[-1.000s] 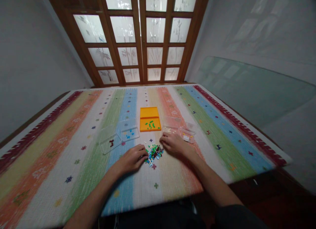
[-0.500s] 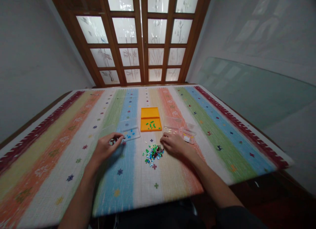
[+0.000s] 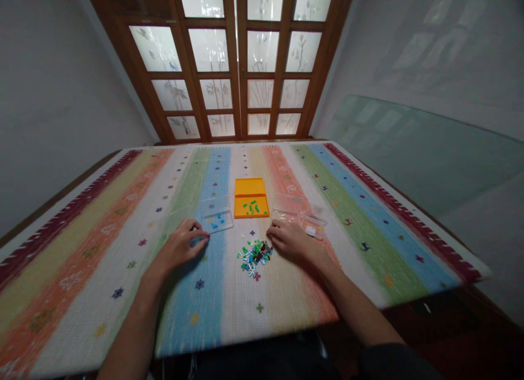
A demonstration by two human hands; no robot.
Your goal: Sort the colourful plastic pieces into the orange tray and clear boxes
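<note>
A loose pile of small toy bricks (image 3: 254, 256), green, blue, white and dark brown, lies on the striped cloth. Just right of it rests my right hand (image 3: 289, 239), fingers curled and closed beside the pile's upper edge; whatever is at its fingertips is hidden. My left hand (image 3: 186, 248) is left of the pile, at the near left corner of a clear case (image 3: 232, 223) holding several blue bricks. Its thumb and forefinger are closed together, and anything between them is too small to make out. An open orange case (image 3: 250, 195) with several green bricks stands beyond the pile.
Beyond my right hand lies an open clear case (image 3: 282, 203) with small pale pieces. Beside it a small clear box (image 3: 314, 227) holds white and yellow pieces. The striped tablecloth (image 3: 229, 309) covers the table, whose near edge is close to my body.
My left hand's fingers have drawn closer together, and the hand now covers the dark brown pieces that showed beside it earlier. My right hand has stayed almost still.
</note>
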